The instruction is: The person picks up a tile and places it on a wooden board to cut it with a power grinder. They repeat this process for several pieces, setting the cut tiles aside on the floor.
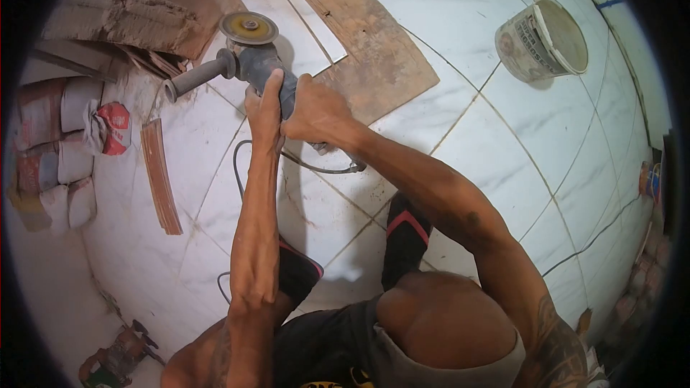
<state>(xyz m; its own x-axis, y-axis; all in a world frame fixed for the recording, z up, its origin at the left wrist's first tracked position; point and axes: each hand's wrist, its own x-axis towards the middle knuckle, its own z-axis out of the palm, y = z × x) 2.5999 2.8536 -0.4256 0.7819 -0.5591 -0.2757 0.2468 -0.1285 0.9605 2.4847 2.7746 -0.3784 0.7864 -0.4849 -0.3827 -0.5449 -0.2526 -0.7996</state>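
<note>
Both my hands are wrapped round the dark body of an angle grinder (260,65). My left hand (266,109) grips it from the left side, thumb pointing up along the body. On the right side, my right hand (314,111) is closed over the rear part. The round yellowish disc (249,27) faces up at the far end, and a side handle (195,77) sticks out to the left, untouched. Beyond the tool, a white tile piece (277,1) with a long dark slit lies on a brown wooden board (388,65).
A dirty white bucket (528,47) stands at the back right on the tiled floor (517,151). Thin reddish strips (161,176) lie at left, near stacked bags (61,144). The tool's cable (323,170) loops on the floor close to my legs.
</note>
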